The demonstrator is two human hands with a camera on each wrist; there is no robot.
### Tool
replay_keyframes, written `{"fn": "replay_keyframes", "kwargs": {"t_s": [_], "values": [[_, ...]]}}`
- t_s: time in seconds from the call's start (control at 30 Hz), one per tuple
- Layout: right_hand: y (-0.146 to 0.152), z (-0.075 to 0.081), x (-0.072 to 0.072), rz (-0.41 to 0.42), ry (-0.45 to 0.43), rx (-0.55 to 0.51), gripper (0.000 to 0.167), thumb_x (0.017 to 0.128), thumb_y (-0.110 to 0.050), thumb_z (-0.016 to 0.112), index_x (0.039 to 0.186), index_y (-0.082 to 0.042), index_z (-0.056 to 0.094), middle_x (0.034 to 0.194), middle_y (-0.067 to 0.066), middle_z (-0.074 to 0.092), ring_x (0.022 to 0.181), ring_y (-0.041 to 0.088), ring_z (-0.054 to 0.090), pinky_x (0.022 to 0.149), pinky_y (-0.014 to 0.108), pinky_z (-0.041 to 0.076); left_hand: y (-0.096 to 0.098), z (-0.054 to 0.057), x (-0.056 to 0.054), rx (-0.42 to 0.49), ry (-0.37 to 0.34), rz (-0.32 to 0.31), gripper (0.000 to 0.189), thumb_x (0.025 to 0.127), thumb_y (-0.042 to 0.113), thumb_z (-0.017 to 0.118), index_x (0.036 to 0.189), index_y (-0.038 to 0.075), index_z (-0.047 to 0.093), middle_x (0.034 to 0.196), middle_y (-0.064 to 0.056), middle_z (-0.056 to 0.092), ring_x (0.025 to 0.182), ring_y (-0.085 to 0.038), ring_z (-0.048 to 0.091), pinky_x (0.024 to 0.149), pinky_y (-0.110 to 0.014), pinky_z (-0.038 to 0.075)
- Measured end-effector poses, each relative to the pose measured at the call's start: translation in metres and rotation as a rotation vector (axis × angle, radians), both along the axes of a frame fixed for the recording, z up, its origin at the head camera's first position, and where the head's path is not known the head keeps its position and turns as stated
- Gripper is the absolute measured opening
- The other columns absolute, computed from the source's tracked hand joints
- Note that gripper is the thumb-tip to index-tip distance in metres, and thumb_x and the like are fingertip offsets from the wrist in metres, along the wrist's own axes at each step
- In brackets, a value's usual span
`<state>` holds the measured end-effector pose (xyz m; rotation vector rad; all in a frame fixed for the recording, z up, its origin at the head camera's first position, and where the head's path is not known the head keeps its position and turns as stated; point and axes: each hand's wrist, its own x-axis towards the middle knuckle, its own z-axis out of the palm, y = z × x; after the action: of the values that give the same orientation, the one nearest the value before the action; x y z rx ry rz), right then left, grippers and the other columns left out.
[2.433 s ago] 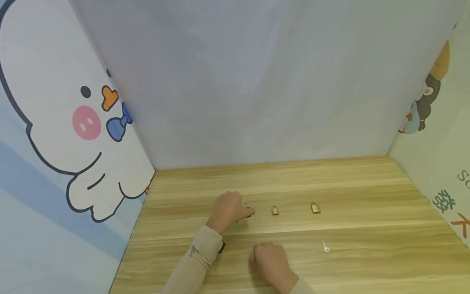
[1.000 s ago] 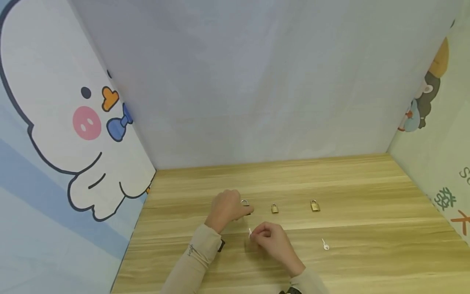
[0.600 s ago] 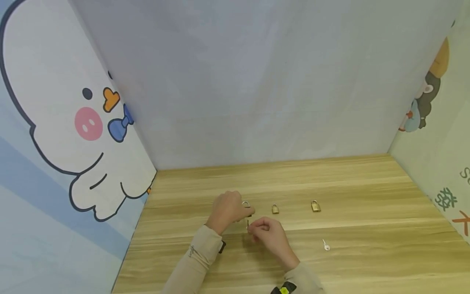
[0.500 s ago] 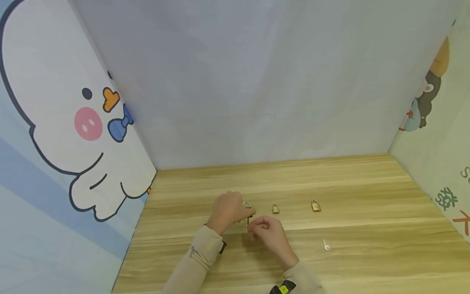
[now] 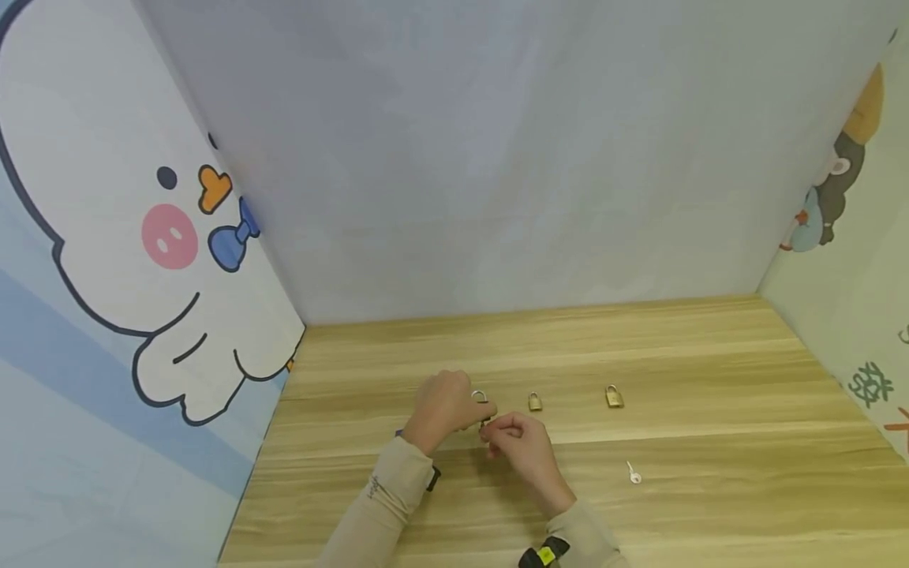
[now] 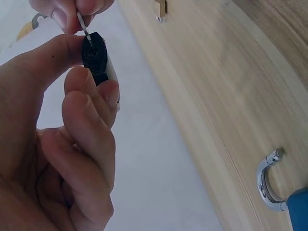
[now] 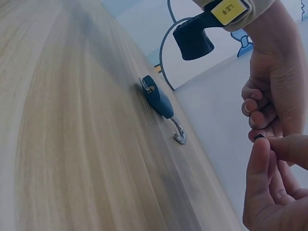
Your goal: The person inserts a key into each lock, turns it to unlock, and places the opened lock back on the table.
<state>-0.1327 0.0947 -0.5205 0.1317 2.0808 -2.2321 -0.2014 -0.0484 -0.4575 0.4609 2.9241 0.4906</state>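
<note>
My left hand (image 5: 446, 409) grips a black padlock (image 6: 98, 57) between thumb and fingers, its keyhole end turned toward the right hand. The padlock's silver shackle (image 5: 479, 394) shows above the thumb in the head view. With thumb and forefinger, my right hand (image 5: 524, 451) pinches a small key (image 6: 83, 26). The key's tip is at the keyhole in the left wrist view. From the right wrist, the fingers cover most of the lock and key. A blue padlock (image 7: 159, 100) with its shackle open lies on the table near the left wrist, a key (image 7: 144, 85) at its keyhole.
Two brass padlocks, a small one (image 5: 535, 403) and a larger one (image 5: 614, 397), lie right of the hands on the wooden table (image 5: 710, 355). A loose silver key (image 5: 634, 474) lies nearer the front. Printed cartoon panels (image 5: 92, 197) and a grey backdrop (image 5: 497, 158) enclose the table.
My right hand has risen from the tabletop with the key and moved forward to the black padlock, bringing the key's tip to its keyhole. My left hand has stayed nearly still.
</note>
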Motion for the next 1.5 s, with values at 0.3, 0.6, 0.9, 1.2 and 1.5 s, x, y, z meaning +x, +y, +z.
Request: {"fn": "replay_keyframes", "kwargs": {"t_s": [0.3,0.6,0.9,1.2,1.5], "values": [[-0.003,-0.003,-0.002,-0.075,0.008,-0.101,0.014,0.090,-0.001,0.069,0.094,0.011,0.064,0.090,0.023,0.071,0.072,0.026,0.068,0.068,0.033,0.057,0.002,-0.002,0.002,0.023,-0.006,-0.006,0.047,0.079,0.040,0.068,0.044,0.016,0.049,0.035,0.009,0.038,0.033,-0.003,0.024,0.036,-0.020,0.018],[-0.007,-0.010,-0.002,-0.005,-0.003,-0.096,0.028,0.097,-0.012,0.065,0.097,0.016,0.066,0.087,0.016,0.070,0.074,0.023,0.069,0.067,0.034,0.058,0.000,-0.002,-0.001,0.017,0.026,0.032,0.049,0.078,0.041,0.071,0.046,0.017,0.042,0.038,0.012,0.031,0.035,-0.003,0.023,0.036,-0.021,0.018],[-0.016,-0.009,-0.002,-0.021,-0.013,-0.084,0.026,0.098,-0.008,0.062,0.097,0.018,0.064,0.086,0.016,0.070,0.070,0.018,0.067,0.066,0.033,0.058,-0.001,-0.007,0.004,0.033,0.032,0.050,0.053,0.078,0.039,0.072,0.050,0.019,0.032,0.043,0.011,0.019,0.040,-0.005,0.015,0.038,-0.022,0.014],[-0.020,-0.011,-0.005,-0.028,0.000,-0.090,0.024,0.098,-0.006,0.060,0.096,0.018,0.064,0.085,0.016,0.070,0.071,0.023,0.068,0.065,0.032,0.058,-0.002,-0.010,0.005,0.056,0.057,0.063,0.050,0.076,0.038,0.074,0.052,0.018,0.035,0.044,0.010,0.024,0.039,-0.005,0.020,0.038,-0.021,0.017],[-0.023,-0.010,-0.006,-0.042,-0.048,-0.218,0.019,0.097,-0.003,0.061,0.094,0.015,0.065,0.084,0.011,0.068,0.075,0.022,0.067,0.068,0.031,0.057,-0.002,-0.010,0.006,0.114,0.046,0.065,0.050,0.076,0.035,0.073,0.051,0.017,0.033,0.046,0.010,0.020,0.041,-0.006,0.017,0.039,-0.022,0.016]]}}
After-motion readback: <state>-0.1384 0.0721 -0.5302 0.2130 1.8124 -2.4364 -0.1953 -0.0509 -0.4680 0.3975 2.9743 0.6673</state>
